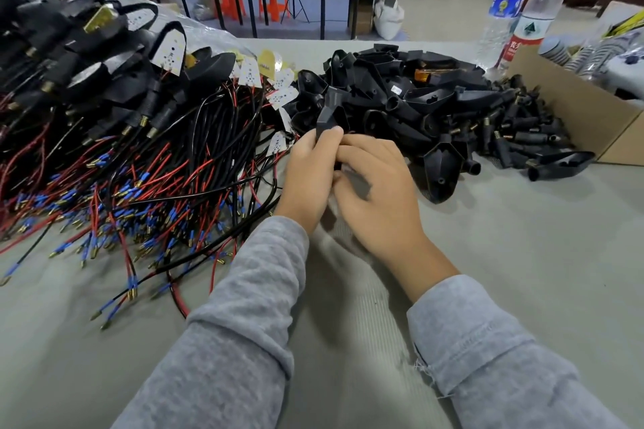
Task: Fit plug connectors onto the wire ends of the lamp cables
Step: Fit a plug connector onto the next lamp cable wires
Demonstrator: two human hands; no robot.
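1. Left hand (312, 172), centre of the frame: fingers curled round a black lamp housing (331, 111) that rises above the fingertips.
2. Right hand (374, 185), pressed against the left: fingers bent inward toward the same piece; what they pinch is hidden behind the hand.
3. Lamp cables (139, 185), left half of the frame: a tangled heap of red and black wires with blue-sleeved, brass-tipped ends, spread over the counter (522, 254).
4. White LED boards (170, 52), upper left, attached to finished black lamps stacked above the cables.
5. Pile of loose black housings (400, 101), upper centre, just beyond the hands.
6. Plug connectors (519, 129), a heap of small black parts with brass ends, right of the housings and beside a cardboard box (575, 108) at the right edge.
7. Two clear water bottles (522, 10), upper right, standing behind the box.
8. Grey sleeves (244, 324) cover both forearms, lower frame.
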